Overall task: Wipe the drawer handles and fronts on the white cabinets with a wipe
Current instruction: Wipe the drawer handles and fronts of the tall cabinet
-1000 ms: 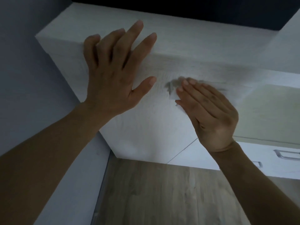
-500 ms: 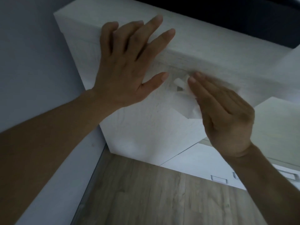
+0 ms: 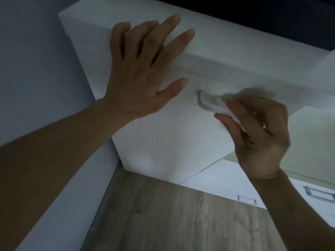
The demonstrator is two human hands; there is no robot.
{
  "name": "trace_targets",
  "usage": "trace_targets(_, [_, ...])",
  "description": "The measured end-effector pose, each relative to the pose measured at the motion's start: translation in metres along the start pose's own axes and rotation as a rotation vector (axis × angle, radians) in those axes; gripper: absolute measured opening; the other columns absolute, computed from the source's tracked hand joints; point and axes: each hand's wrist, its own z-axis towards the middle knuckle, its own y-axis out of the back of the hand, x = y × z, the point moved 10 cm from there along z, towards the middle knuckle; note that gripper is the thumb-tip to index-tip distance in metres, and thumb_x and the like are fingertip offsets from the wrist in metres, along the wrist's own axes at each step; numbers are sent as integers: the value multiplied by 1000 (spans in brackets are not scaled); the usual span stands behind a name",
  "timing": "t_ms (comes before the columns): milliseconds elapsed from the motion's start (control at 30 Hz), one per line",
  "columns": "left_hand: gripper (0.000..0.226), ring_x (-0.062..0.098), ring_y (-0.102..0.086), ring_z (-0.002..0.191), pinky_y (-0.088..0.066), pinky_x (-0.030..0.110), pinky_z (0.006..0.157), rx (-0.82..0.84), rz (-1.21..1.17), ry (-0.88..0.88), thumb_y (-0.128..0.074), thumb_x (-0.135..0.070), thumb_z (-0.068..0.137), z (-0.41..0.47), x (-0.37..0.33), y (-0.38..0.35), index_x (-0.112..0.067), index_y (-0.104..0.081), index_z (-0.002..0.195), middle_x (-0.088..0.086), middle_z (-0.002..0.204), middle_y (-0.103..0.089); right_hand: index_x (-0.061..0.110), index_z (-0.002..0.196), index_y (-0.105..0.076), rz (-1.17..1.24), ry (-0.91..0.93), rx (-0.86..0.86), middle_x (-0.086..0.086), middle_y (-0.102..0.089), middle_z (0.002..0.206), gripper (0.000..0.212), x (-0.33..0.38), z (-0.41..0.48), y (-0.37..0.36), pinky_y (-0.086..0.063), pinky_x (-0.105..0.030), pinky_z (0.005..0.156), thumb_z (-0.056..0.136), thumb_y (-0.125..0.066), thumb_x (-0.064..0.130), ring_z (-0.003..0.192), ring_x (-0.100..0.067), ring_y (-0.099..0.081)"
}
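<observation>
A white cabinet's top drawer front (image 3: 172, 138) fills the middle of the view. Its grey metal handle (image 3: 204, 104) sticks out near the upper edge, its left end bare. My right hand (image 3: 257, 134) is curled around the handle's right part with a white wipe (image 3: 230, 115) pinched between thumb and fingers; the hand is blurred. My left hand (image 3: 143, 73) lies flat with spread fingers over the cabinet's top edge and upper front, left of the handle, holding nothing.
A grey-blue wall (image 3: 32, 60) stands close on the left. Wooden flooring (image 3: 172, 214) lies below. Lower white drawers with two metal handles (image 3: 246, 199) (image 3: 319, 194) show at the bottom right. The cabinet's top (image 3: 235, 40) runs back to a dark area.
My right hand went from flat against the front to curled around the handle with the wipe, and shifted right. The handle's left end has come into sight. My left hand stayed on the top edge.
</observation>
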Motion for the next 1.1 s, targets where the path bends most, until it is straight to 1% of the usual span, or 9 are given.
trace_targets(67, [57,26,-36,120,-21,45,101,-3,6,6,-25,-56,98,1,0,0,-18,-38,139,14,140,-47,-3,99,-71,45,-60,-14,-7,-56,98,20,5,2,-7,-45,-28,76,87,-72,14,86,-23,-52])
trace_targets(200, [58,25,-34,120,-20,44,102,15,4,-3,-25,-58,97,0,1,-3,-20,-33,139,5,142,-30,-2,90,-74,87,-53,-65,-13,-68,80,16,23,12,-22,-48,-34,65,87,-71,13,78,-20,-56])
trace_targets(333, [58,25,-33,121,-19,45,102,17,-4,-1,-23,-58,97,0,2,-3,-20,-33,140,3,142,-28,4,102,-72,-28,63,-27,-11,-72,99,16,17,-5,-4,-54,-34,76,86,-72,8,90,-26,-69])
trace_targets(533, [58,25,-34,120,-18,43,102,2,17,-16,-25,-58,97,0,1,-4,-20,-35,140,4,142,-31,3,106,-70,39,153,-41,-11,-68,110,30,37,1,-25,-55,-38,90,77,-77,-5,107,-24,-64])
trace_targets(633, [58,25,-34,120,-19,43,102,5,6,-23,-26,-57,97,-1,1,-3,-19,-36,140,4,142,-31,3,106,-70,38,128,-42,-11,-68,111,31,34,-2,-24,-53,-40,93,77,-77,-5,109,-24,-63])
trace_targets(767, [58,24,-33,120,-18,44,102,8,-7,3,-23,-58,97,-1,3,-4,-20,-33,140,3,141,-28,2,103,-70,16,55,-51,-12,-67,108,18,19,-14,0,-54,-40,91,85,-72,2,106,-24,-65])
trace_targets(867, [57,24,-32,121,-18,43,102,6,3,12,-23,-59,97,-1,3,-5,-21,-32,139,3,141,-28,2,100,-70,72,17,-80,-12,-69,104,16,26,-4,-13,-55,-38,88,85,-72,3,102,-22,-66])
trace_targets(1000, [56,25,-35,119,-22,43,101,-26,-9,7,-28,-58,97,0,2,-3,-20,-37,137,10,138,-43,3,102,-70,114,1,-82,-9,-70,102,16,32,6,-23,-55,-34,86,86,-72,6,98,-17,-67])
trace_targets(1100, [56,24,-33,120,-21,43,101,-22,-24,24,-28,-58,97,-1,4,-3,-21,-35,138,5,140,-36,1,106,-66,58,-43,-73,-10,-67,106,19,21,-5,-6,-53,-35,89,88,-70,8,99,-19,-66])
